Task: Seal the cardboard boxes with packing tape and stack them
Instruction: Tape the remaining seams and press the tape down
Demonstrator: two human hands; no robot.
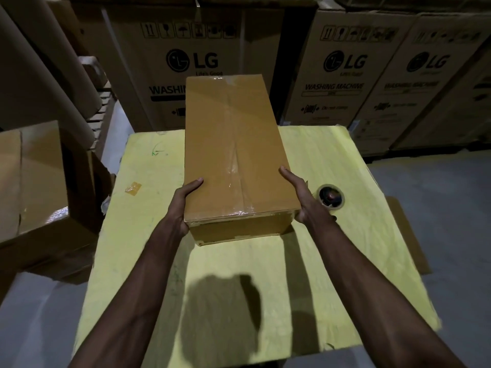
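Left hand [183, 205] and right hand [303, 200] grip the taped cardboard box [233, 144] by its sides, tape roll [330, 196] nearby

There are two hands [183, 205] [305, 200], one taped box [233, 155], one tape roll [330, 199] and three washing-machine cartons [191, 62] [342, 75] [425, 75].

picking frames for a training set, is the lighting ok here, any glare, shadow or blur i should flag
Head view: dim overall, brightest on the yellow table and the box; the tape strip on the box shows mild glare; a dark shadow lies on the near table; the printed cartons behind are soft and lean outward from the wide lens.
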